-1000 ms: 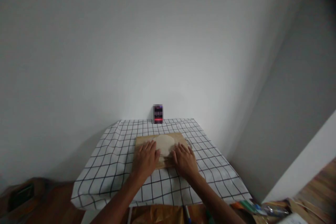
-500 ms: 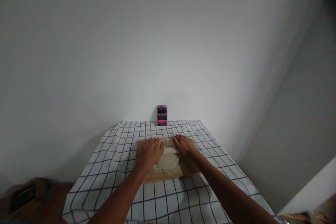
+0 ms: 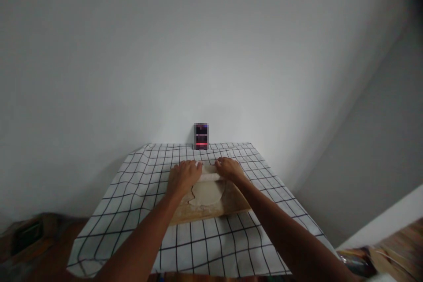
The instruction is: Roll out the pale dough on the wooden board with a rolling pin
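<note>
The desk wears a white cloth with thin black squares. Around its middle sits a flat, light-brown wooden board. A thin, pale, flat sheet of dough lies on the board, and most of it that shows is on the side close to the person. A pale, round stick like a rolling pin lies across the dough, near the board's far edge.

The left hand is over the stick's left end, and the right hand is over its right end. Each grip rests on top with bent fingers, but I cannot tell if they close around it. The hands hide the board's far corners.

Wide strips of cloth run from the board to the desk's left, right and near edges. A dark, blurry, upright box shape stands at the far edge, well apart from both hands.
</note>
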The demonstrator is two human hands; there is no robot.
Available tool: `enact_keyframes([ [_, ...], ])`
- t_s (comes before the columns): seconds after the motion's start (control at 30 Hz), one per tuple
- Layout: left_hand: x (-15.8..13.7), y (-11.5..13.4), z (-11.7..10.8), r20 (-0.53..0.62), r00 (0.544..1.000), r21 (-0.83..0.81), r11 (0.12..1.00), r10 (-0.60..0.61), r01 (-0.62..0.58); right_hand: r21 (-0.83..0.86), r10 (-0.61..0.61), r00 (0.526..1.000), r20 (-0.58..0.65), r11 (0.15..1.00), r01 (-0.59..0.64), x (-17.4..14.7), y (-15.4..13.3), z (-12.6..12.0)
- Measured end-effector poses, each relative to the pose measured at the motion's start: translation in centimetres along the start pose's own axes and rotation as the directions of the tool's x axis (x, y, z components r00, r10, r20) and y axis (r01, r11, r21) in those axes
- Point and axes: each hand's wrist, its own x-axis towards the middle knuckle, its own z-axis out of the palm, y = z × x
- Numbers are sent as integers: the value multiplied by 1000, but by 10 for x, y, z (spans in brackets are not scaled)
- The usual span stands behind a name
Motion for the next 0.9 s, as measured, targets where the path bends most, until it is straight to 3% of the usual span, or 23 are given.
enact_keyframes([
  [0.17,-28,12,-11,-74,996,45,998,49,-46,-43,-36,997,-70,998,33,-43,0,2],
  [0.47,-73,17,-10,-125,985,24,993,121,-119,-58,-22,989,-147,998,13,-115,-12,5],
  [0.9,-118,4,-8,-73,983,-68,983,166,-171,21,-31,978,-206,999,36,-170,-20,8],
])
